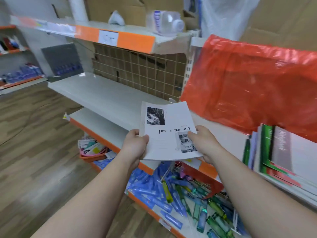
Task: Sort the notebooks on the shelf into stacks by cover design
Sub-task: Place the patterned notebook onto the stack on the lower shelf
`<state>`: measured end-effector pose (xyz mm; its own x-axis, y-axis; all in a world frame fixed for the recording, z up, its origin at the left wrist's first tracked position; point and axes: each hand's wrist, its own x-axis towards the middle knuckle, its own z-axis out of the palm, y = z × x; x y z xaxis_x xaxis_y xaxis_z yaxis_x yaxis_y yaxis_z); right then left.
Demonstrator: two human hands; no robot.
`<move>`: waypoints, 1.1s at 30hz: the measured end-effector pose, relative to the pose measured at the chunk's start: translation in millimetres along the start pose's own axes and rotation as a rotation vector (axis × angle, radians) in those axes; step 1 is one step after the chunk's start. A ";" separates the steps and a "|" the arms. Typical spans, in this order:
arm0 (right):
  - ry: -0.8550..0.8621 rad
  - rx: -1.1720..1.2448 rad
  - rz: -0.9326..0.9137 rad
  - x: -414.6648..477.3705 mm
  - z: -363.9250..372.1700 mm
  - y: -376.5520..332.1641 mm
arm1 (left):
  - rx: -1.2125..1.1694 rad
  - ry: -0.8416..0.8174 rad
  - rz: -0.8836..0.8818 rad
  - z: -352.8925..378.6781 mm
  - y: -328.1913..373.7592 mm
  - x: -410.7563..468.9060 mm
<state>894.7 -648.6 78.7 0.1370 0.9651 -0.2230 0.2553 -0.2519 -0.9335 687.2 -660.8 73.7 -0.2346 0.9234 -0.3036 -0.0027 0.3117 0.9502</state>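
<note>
I hold a white notebook (pixel 165 133) with black-and-white photos and the words "Time & Memory" on its cover, in front of the shelves. More notebooks seem to lie under it in the same grip. My left hand (pixel 136 145) grips its left edge. My right hand (pixel 204 141) grips its right edge, thumb on the cover. A pile of other notebooks (pixel 276 152) with green, red and pale pink covers lies on the shelf at the right. The white middle shelf (pixel 103 93) behind the held notebook is bare.
A red plastic bag (pixel 248 83) hangs over the shelf at the right. The bottom shelf holds blue packets and green lighters (pixel 180 194). An orange basket (pixel 93 152) of small items sits low left. A wire grid backs the shelf. Wooden floor lies at the left.
</note>
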 end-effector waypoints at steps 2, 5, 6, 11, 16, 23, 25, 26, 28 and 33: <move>-0.011 -0.047 -0.011 10.2 32.4 -9.6 | -0.014 0.014 0.005 -28.5 0.6 17.1; -0.031 -0.073 -0.029 26.7 79.3 -22.6 | -0.036 0.046 0.012 -69.6 1.4 39.5; -0.041 -0.073 -0.031 31.1 94.4 -26.7 | -0.033 0.055 0.009 -82.8 0.9 46.6; -0.092 -0.099 -0.029 56.6 155.7 -43.8 | -0.072 0.106 -0.041 -135.1 -0.5 82.4; -0.139 -0.118 -0.035 88.9 195.6 -60.2 | -0.127 0.141 -0.049 -160.3 0.3 118.0; -0.212 -0.109 -0.027 151.2 243.3 -78.2 | -0.106 0.217 -0.078 -183.9 16.1 177.7; -0.230 -0.094 -0.033 164.3 252.5 -86.4 | -0.095 0.242 -0.067 -187.8 25.3 193.8; -0.235 -0.091 -0.044 171.9 256.6 -90.5 | -0.091 0.256 -0.061 -189.2 29.6 202.8; -0.227 -0.097 -0.057 186.3 263.7 -97.3 | -0.093 0.257 -0.054 -192.4 36.4 219.0; -0.189 -0.108 -0.031 217.5 283.3 -108.6 | -0.097 0.206 -0.046 -201.8 46.3 262.1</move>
<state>625.6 -391.1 52.0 -0.0519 0.9660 -0.2532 0.3593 -0.2185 -0.9073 429.5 -449.5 52.3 -0.4255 0.8406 -0.3352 -0.1087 0.3202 0.9411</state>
